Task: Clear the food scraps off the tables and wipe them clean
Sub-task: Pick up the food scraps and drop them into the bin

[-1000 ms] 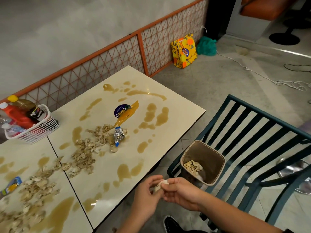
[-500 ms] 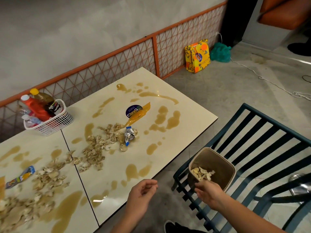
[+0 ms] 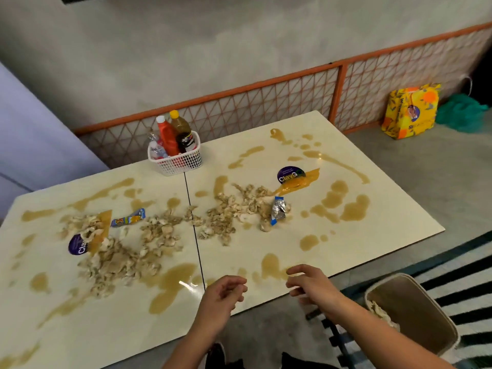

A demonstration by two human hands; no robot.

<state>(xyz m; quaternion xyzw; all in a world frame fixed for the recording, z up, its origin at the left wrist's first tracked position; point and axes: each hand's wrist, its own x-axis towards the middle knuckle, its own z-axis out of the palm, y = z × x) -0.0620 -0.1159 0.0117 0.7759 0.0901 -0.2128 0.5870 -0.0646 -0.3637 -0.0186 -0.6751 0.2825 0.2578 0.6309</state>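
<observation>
Two cream tables stand side by side, the left table (image 3: 53, 328) and the right table (image 3: 372, 243), both smeared with brown sauce puddles (image 3: 343, 206). Beige food scraps (image 3: 117, 262) lie in heaps across both tops, with a crumpled foil wrapper (image 3: 278, 213), a blue snack wrapper (image 3: 127, 218) and two purple round stickers (image 3: 288, 174). My left hand (image 3: 222, 296) and my right hand (image 3: 310, 284) hover over the near edge of the right table, fingers loosely curled, holding nothing. A tan bin (image 3: 415, 312) with scraps inside stands at the lower right.
A white basket (image 3: 177, 161) of sauce bottles stands at the back where the tables meet. A dark slatted chair (image 3: 466, 283) holds the bin. An orange mesh fence (image 3: 266, 102) runs behind the tables. A yellow bag (image 3: 410, 111) and green cloth (image 3: 460, 111) lie on the floor.
My hands have parted, the scrap they held is gone, and both have moved from beside the bin to the table's near edge. The view has swung left over both tables.
</observation>
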